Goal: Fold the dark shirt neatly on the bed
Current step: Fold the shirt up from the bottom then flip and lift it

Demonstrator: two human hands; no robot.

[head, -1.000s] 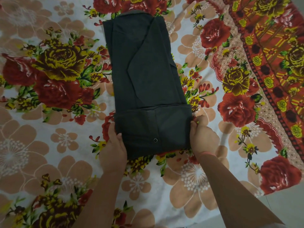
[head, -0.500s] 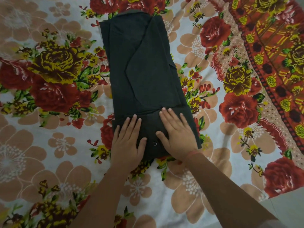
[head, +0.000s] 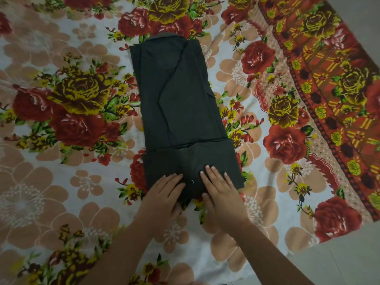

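Observation:
The dark shirt (head: pixel 176 103) lies on the bed as a long narrow strip, sleeves folded in, its near end turned up into a short flap. My left hand (head: pixel 162 198) rests flat on the flap's near left edge, fingers together. My right hand (head: pixel 220 192) lies flat beside it on the flap's near right part, fingers slightly spread. A small metal snap (head: pixel 191 182) shows between the two hands. Neither hand grips the cloth; both press on it from above.
The bed is covered by a floral sheet (head: pixel 61 182) with red and yellow roses. A red patterned border (head: pixel 329 89) runs along the right side. The bed's edge and pale floor (head: pixel 349 254) show at the lower right.
One second ago both hands gripped the flap's sides. Then they laid flat on the flap, and since then they have slid back toward its near edge.

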